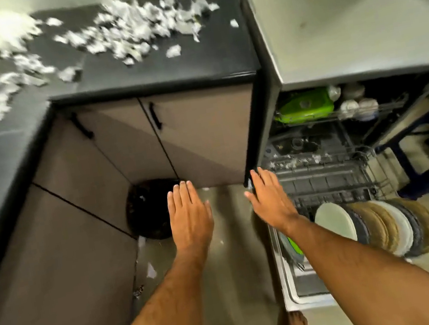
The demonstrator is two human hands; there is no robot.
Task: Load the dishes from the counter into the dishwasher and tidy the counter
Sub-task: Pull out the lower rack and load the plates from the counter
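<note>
Both my hands are out flat and empty, left hand [188, 213] over the floor, right hand [270, 199] by the dishwasher [295, 288]. Plates [376, 225] stand in the lower rack, a green dish [303, 106] sits up top, so loading looks mostly done. The counter [189, 60] holds no dishes I can see, just white scraps [138, 29] left to clear.

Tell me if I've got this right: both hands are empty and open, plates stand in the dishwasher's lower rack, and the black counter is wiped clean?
Not quite. The head view shows the black counter strewn with white paper scraps. The rest holds.
</note>
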